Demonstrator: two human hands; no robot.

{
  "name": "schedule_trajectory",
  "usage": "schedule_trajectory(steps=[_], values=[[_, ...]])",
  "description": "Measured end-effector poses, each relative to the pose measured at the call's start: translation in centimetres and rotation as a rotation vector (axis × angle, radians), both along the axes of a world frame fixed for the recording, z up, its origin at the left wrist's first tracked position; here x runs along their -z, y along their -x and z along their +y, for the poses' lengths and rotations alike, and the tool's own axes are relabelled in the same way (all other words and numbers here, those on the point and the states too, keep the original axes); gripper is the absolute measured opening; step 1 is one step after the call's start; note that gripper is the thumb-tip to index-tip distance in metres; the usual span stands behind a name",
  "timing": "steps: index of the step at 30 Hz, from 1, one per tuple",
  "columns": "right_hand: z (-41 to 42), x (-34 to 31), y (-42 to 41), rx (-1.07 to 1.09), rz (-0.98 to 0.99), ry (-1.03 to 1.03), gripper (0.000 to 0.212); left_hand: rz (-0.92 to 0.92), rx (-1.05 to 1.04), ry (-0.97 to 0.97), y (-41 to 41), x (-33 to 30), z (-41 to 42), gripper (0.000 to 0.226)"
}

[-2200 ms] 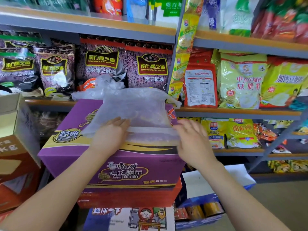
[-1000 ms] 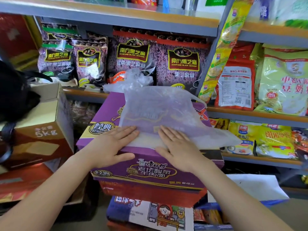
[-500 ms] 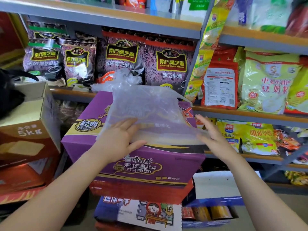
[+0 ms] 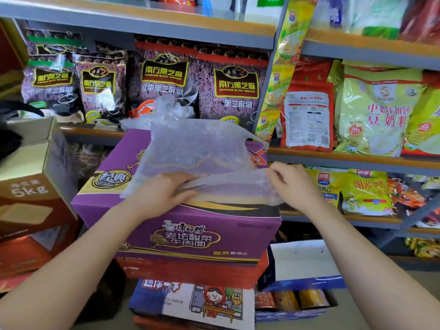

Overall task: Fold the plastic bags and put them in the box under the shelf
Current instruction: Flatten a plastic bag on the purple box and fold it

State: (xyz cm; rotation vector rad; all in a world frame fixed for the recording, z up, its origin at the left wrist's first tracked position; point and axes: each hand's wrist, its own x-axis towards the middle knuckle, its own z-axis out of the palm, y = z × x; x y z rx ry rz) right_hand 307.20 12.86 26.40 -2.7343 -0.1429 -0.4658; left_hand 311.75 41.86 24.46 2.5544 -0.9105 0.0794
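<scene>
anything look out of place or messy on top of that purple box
One thing: a crumpled clear plastic bag lies bunched at the purple box's far edge, unfolded. The flat plastic bag is held at its near edge by the left hand and right hand.

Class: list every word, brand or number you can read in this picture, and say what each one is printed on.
"NANFANG BLACK SESAME": dark sesame bag on the shelf.
"5kg": brown carton at left.
"老坛酸菜牛肉面": purple box under the plastic bag.
"豆奶粉": yellow-green bag.
Fine print on the red packet: too small to read.
</scene>
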Motion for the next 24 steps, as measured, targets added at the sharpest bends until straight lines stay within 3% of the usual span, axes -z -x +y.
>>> schedule_trajectory(steps=[3,6,7,10,13,15,17,19,24], values=[[2.0,-0.8,-0.3,0.044,-0.095,0.198,0.025,-0.105,-0.011,0.101,-0.5,-0.1,1.3,0.045],[5.4,-2.1,-0.3,-0.152,-0.088,0.266,0.055,-0.160,-0.102,0.105,-0.9,-0.5,1.7,0.049],[6.4,-2.5,-0.3,-0.208,-0.100,0.282,0.056,-0.188,-0.135,0.094,-1.1,-0.7,1.6,0.042],[8.3,-2.6,-1.2,-0.303,-0.177,0.380,0.030,-0.261,-0.162,0.162,-1.3,-1.8,1.3,0.023],[8.5,-2.7,-2.0,-0.208,-0.077,0.378,0.023,-0.250,-0.181,0.214,-1.4,-2.1,1.5,0.009],[8.3,-2.8,-1.9,-0.135,-0.094,0.272,0.013,-0.238,-0.130,0.207,-1.3,-1.9,1.9,0.019],[8.1,-2.4,-1.9,-0.096,-0.141,0.219,0.003,-0.162,-0.076,0.145,-1.2,-1.6,2.4,0.049],[7.8,-1.6,-2.2,-0.084,-0.116,0.217,0.007,-0.128,-0.067,0.045,-1.3,-0.7,3.0,0.066],[7.7,0.3,-2.2,-0.072,-0.136,0.473,0.045,-0.295,-0.003,0.048,-1.8,0.6,4.3,0.043]])
